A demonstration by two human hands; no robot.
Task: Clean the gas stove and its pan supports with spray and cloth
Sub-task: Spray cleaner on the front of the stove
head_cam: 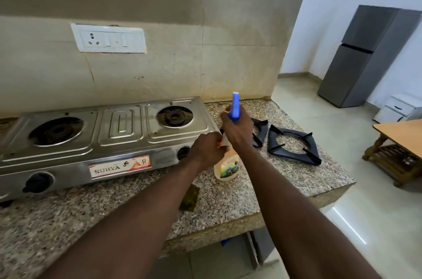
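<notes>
L hand (209,148): my fingers curled round spray bottle (227,168), upper body.
R hand (237,130): clamped on its blue trigger head (235,107).
Bottle pos: upright, just right of stove (123,123) near-right corner.
Pan supports (314,148): 2, off stove, on counter (228,198) right of bottle.
Green pad (189,197): flat on counter, near-left of bottle.

The speckled counter (228,208) holds a shiny stove (123,123) on the left. A black pan support (294,156) lies to the right, a second pan support (262,129) just beside it, and a green pad (189,197) near the front.
</notes>
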